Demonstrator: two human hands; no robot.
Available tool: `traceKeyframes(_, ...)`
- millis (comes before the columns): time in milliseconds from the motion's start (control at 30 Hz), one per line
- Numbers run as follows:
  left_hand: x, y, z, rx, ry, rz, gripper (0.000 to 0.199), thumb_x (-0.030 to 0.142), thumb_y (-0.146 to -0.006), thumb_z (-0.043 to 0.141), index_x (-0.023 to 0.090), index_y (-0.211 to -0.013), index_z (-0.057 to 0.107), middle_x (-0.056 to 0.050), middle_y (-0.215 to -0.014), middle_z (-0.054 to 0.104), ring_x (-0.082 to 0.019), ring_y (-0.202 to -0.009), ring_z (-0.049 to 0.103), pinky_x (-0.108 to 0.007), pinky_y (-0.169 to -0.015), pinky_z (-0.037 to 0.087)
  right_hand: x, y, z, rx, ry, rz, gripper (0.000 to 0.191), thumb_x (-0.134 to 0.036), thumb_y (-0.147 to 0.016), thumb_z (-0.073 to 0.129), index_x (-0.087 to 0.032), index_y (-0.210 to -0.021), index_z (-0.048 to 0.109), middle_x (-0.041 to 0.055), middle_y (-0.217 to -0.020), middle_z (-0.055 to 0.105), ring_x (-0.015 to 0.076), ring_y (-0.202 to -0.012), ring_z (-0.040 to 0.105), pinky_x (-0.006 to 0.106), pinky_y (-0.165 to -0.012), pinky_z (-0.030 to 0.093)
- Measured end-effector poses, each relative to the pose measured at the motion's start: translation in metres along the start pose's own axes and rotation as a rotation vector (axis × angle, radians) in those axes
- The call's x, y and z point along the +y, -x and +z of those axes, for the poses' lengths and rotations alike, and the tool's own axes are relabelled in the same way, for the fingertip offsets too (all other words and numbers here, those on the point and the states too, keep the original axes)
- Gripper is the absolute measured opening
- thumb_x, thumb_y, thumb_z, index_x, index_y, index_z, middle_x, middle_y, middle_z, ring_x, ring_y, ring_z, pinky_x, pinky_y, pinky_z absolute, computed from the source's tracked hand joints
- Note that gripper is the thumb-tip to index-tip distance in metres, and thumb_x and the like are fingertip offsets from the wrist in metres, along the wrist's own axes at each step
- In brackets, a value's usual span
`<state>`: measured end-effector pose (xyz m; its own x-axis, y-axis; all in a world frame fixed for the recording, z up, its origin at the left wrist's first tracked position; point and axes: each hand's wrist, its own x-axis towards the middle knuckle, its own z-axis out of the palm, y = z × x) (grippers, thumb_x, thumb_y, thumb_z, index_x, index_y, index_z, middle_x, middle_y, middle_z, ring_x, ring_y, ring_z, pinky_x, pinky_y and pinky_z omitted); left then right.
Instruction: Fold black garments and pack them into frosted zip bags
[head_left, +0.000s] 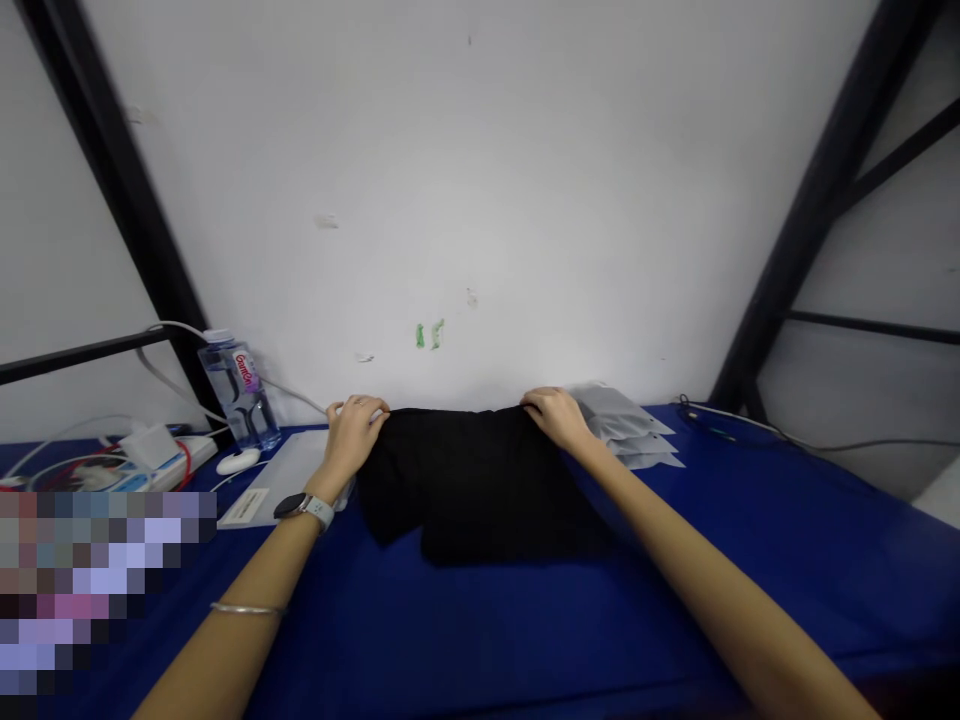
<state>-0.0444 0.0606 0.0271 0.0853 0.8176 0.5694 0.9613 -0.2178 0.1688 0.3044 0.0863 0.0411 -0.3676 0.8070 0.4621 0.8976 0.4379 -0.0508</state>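
Note:
Black shorts (480, 490) hang or lie spread over the blue surface, waistband toward the wall and a notch between the legs at the lower edge. My left hand (356, 430) pinches the top left corner, fingers closed on the cloth. At the top right corner, my right hand (555, 415) grips the same edge. Just left of the shorts, partly behind my left wrist, lies a frosted plastic bag (281, 470) with a white label. A stack of similar grey plastic bags (619, 425) rests beyond my right hand, against the wall.
A water bottle (238, 390) stands at the left by the black metal post (127, 190). Near it are a white mouse-like object (238, 461), a power strip (191, 455) and tangled cables. Thin cables (750, 425) run along the right back. A white wall (495, 200) closes the rear.

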Motion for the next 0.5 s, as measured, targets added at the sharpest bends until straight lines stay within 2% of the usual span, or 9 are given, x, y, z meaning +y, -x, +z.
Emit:
traceKeyframes(100, 0.003, 0.012, -0.013, 0.027, -0.011, 0.084, 0.022, 0.026, -0.093, 0.042, 0.025, -0.097, 0.063, -0.005, -0.117, 0.067, -0.024, -0.123, 0.048, -0.046, -0.108, 0.019, 0.001, 0.014, -0.018, 0.014, -0.221, -0.012, 0.027, -0.016, -0.085, 0.045, -0.019, -0.098, 0.069, 0.0068, -0.100, 0.071, 0.0214, -0.095, 0.062, 0.033, -0.088, 0.043)
traceKeyframes(167, 0.003, 0.022, -0.025, 0.016, 0.008, 0.129, 0.020, 0.026, -0.092, 0.043, 0.025, -0.096, 0.063, -0.004, -0.122, 0.065, -0.024, -0.125, 0.045, -0.044, -0.108, 0.020, 0.002, 0.027, -0.036, -0.066, -0.374, -0.041, 0.023, -0.019, -0.082, 0.049, -0.020, -0.093, 0.069, 0.0044, -0.093, 0.071, 0.0196, -0.088, 0.063, 0.031, -0.082, 0.046)
traceKeyframes(233, 0.001, 0.033, -0.037, -0.016, 0.042, 0.175, 0.018, 0.028, -0.092, 0.045, 0.025, -0.093, 0.062, -0.002, -0.127, 0.062, -0.024, -0.128, 0.042, -0.042, -0.106, 0.025, 0.002, 0.041, -0.056, -0.238, -0.493, -0.093, 0.018, -0.023, -0.081, 0.054, -0.020, -0.088, 0.069, 0.0033, -0.088, 0.070, 0.0184, -0.083, 0.062, 0.030, -0.078, 0.046)
traceKeyframes(300, -0.003, 0.047, -0.048, -0.086, 0.059, 0.226, 0.016, 0.029, -0.090, 0.046, 0.026, -0.088, 0.062, 0.000, -0.132, 0.059, -0.024, -0.131, 0.038, -0.042, -0.104, 0.029, 0.002, 0.055, -0.073, -0.486, -0.575, -0.138, 0.017, -0.030, -0.080, 0.060, -0.020, -0.087, 0.071, 0.0029, -0.084, 0.070, 0.0175, -0.079, 0.062, 0.029, -0.074, 0.047)
traceKeyframes(367, -0.008, 0.061, -0.057, -0.189, 0.036, 0.260, 0.015, 0.025, -0.087, 0.047, 0.026, -0.084, 0.061, 0.002, -0.136, 0.056, -0.025, -0.133, 0.035, -0.043, -0.104, 0.029, 0.001, 0.063, -0.081, -0.704, -0.650, -0.158, 0.021, -0.036, -0.078, 0.064, -0.020, -0.088, 0.072, 0.0032, -0.084, 0.071, 0.0171, -0.079, 0.063, 0.028, -0.073, 0.048)
traceKeyframes(400, -0.011, 0.067, -0.059, -0.244, 0.017, 0.267, 0.015, 0.022, -0.085, 0.048, 0.026, -0.082, 0.061, 0.002, -0.138, 0.054, -0.025, -0.134, 0.035, -0.044, -0.105, 0.029, 0.000, 0.065, -0.082, -0.758, -0.685, -0.155, 0.023, -0.038, -0.077, 0.066, -0.021, -0.090, 0.072, 0.0036, -0.086, 0.072, 0.0172, -0.080, 0.064, 0.029, -0.074, 0.048)
traceKeyframes(433, -0.014, 0.073, -0.061, -0.297, -0.002, 0.268, 0.016, 0.018, -0.082, 0.047, 0.026, -0.080, 0.061, 0.003, -0.139, 0.054, -0.025, -0.134, 0.035, -0.045, -0.105, 0.030, -0.002, 0.066, -0.080, -0.763, -0.720, -0.144, 0.024, -0.039, -0.078, 0.066, -0.021, -0.092, 0.072, 0.0041, -0.089, 0.072, 0.0174, -0.083, 0.064, 0.029, -0.076, 0.049)
traceKeyframes(500, -0.018, 0.080, -0.060, -0.370, -0.017, 0.262, 0.023, 0.010, -0.077, 0.044, 0.025, -0.078, 0.061, 0.003, -0.139, 0.054, -0.025, -0.134, 0.036, -0.044, -0.104, 0.032, -0.009, 0.063, -0.070, -0.642, -0.763, -0.102, 0.026, -0.039, -0.082, 0.062, -0.020, -0.097, 0.071, 0.0048, -0.092, 0.072, 0.0178, -0.088, 0.065, 0.030, -0.080, 0.049)
